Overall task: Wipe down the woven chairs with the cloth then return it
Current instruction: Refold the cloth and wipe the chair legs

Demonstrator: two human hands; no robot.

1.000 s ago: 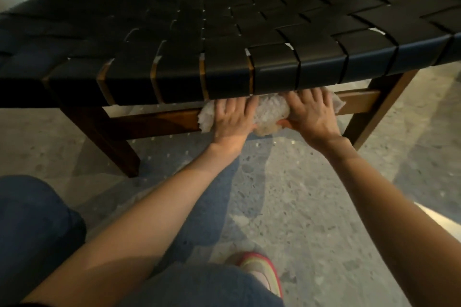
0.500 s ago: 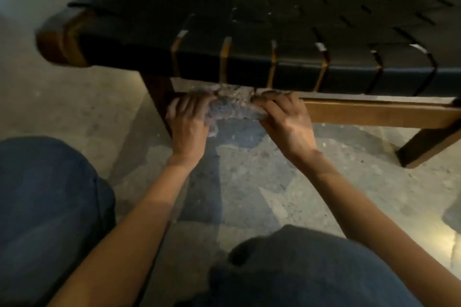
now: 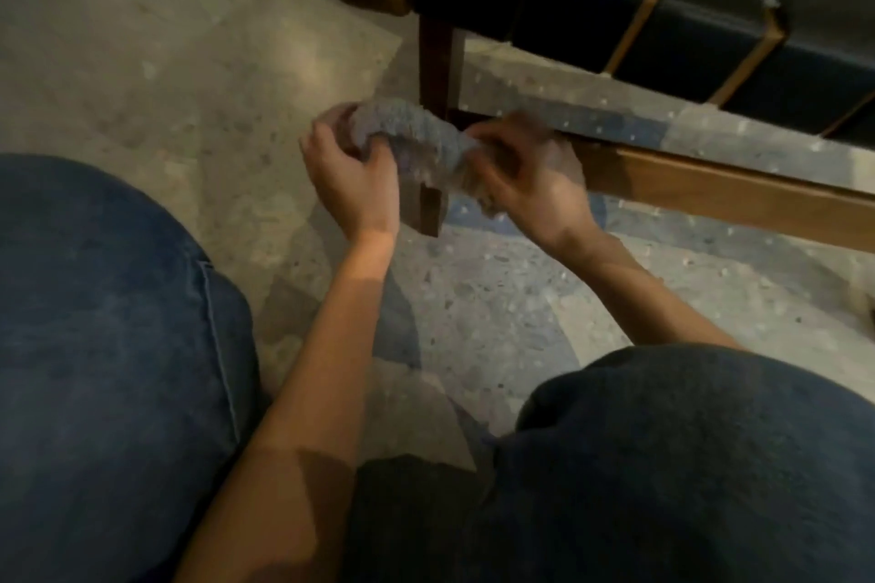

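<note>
Work on the low chair (image 3: 686, 14) with the black woven seat and brown wood frame looks only part done. You are down at its front corner, so the long light-brown wooden rail (image 3: 734, 199) under the seat may be wiped already. You cannot tell about the seat or any other chairs, and the cloth is not put back yet.

The thin dark wooden leg (image 3: 438, 62) stands just behind your hands. The crumpled grey-white cloth (image 3: 416, 142) hangs in the air between them, in front of that leg and off the rail. Your left hand (image 3: 350, 175) curls its fingers round one end. Your right hand (image 3: 530, 180) pinches the other end, though it looks blurry.

Half a second ago both hands pressed the cloth on the rail near the leg. Now they have pulled it off the wood and closer to you.
</note>
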